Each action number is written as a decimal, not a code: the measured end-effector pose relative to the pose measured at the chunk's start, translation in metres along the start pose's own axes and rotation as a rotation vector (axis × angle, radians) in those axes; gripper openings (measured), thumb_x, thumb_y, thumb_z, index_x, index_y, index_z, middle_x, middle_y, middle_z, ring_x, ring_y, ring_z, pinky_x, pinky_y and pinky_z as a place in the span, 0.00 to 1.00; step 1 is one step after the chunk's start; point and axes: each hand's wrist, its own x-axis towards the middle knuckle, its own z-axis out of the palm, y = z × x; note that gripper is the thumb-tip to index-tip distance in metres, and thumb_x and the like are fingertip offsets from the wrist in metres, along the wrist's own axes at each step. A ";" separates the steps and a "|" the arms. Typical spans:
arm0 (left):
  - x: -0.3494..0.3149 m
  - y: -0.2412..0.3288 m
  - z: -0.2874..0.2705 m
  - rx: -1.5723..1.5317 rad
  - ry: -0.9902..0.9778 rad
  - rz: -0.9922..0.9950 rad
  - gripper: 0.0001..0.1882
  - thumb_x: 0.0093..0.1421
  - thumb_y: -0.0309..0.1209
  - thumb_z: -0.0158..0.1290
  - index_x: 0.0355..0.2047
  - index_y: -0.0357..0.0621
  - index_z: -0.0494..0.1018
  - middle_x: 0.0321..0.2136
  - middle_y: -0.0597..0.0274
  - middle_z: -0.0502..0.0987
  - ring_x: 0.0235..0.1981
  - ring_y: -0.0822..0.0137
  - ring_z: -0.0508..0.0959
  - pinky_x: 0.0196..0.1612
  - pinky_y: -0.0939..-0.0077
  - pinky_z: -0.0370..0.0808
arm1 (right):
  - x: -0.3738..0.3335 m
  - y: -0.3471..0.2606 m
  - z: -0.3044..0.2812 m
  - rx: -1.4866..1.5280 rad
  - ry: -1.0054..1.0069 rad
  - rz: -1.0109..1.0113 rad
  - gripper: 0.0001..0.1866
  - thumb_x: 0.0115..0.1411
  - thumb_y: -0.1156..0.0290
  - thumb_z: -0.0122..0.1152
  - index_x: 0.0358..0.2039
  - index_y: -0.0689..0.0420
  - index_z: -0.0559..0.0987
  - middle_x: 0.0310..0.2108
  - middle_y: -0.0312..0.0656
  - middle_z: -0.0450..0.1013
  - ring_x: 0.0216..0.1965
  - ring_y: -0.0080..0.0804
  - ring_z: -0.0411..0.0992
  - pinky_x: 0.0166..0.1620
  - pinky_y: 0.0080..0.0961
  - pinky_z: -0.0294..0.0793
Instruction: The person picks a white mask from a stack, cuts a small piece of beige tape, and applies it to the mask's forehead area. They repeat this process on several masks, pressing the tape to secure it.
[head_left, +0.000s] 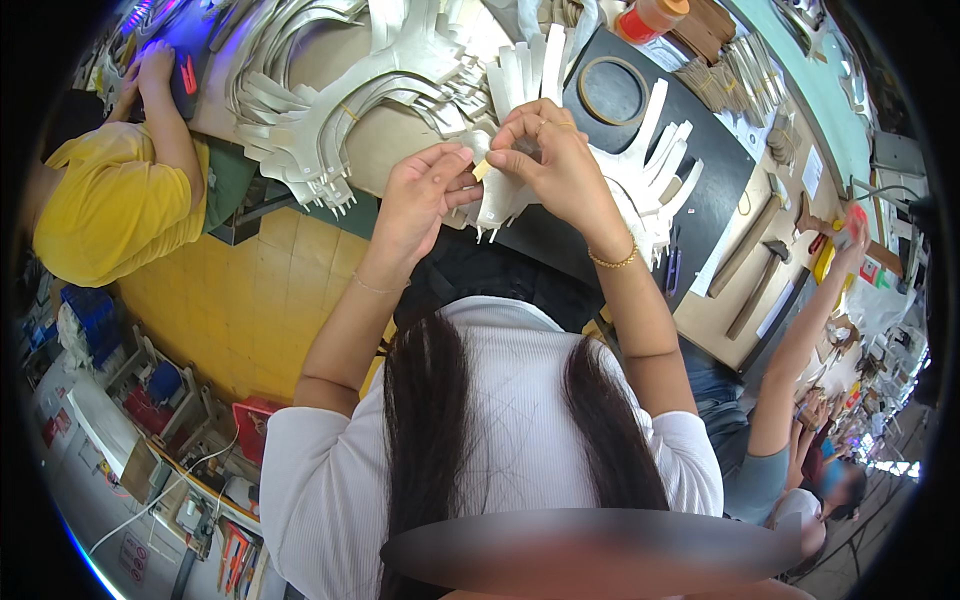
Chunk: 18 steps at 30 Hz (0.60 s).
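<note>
Both of my hands are raised close together over the bench's near edge. A small pale yellow piece [482, 170], like a scrap of tape or paper, sits between them. My right hand [565, 165] pinches it at the thumb tip with bent fingers. My left hand [425, 195] is closed, thumb pressed against the index finger, its fingertips beside the yellow piece; what it grips, if anything, is hidden. Under my hands lies a white cut piece [495, 208] with narrow prongs. More white strap-like pieces [650, 165] fan out to the right.
Bundled white curved pieces [320, 125] cover the bench's left part. A tape roll or ring [612, 90] lies on the black mat [715, 150]. Hammers [760, 290] and an orange-capped jar [650, 18] are on the right. A person in yellow [120, 200] works at left; another person's arm [800, 350] reaches in at right.
</note>
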 end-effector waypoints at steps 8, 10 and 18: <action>0.008 -0.001 0.000 0.001 0.025 -0.015 0.05 0.60 0.29 0.55 0.31 0.39 0.75 0.26 0.66 0.76 0.26 0.77 0.76 0.33 0.82 0.76 | -0.021 -0.002 0.011 -0.187 0.298 -0.489 0.07 0.44 0.72 0.70 0.25 0.51 0.80 0.36 0.34 0.70 0.41 0.35 0.67 0.45 0.30 0.63; 0.008 0.000 0.001 -0.003 0.016 -0.020 0.06 0.60 0.29 0.55 0.31 0.39 0.75 0.26 0.66 0.76 0.26 0.76 0.76 0.32 0.83 0.76 | -0.032 -0.005 0.005 -0.115 0.318 -0.466 0.09 0.42 0.73 0.71 0.25 0.51 0.79 0.35 0.34 0.70 0.40 0.34 0.66 0.45 0.30 0.64; 0.003 0.008 0.010 0.103 0.027 -0.013 0.08 0.61 0.31 0.55 0.32 0.38 0.75 0.28 0.64 0.77 0.27 0.75 0.77 0.33 0.80 0.77 | -0.022 -0.004 -0.013 0.188 0.103 -0.109 0.06 0.49 0.71 0.69 0.28 0.56 0.80 0.39 0.37 0.68 0.44 0.30 0.66 0.50 0.24 0.63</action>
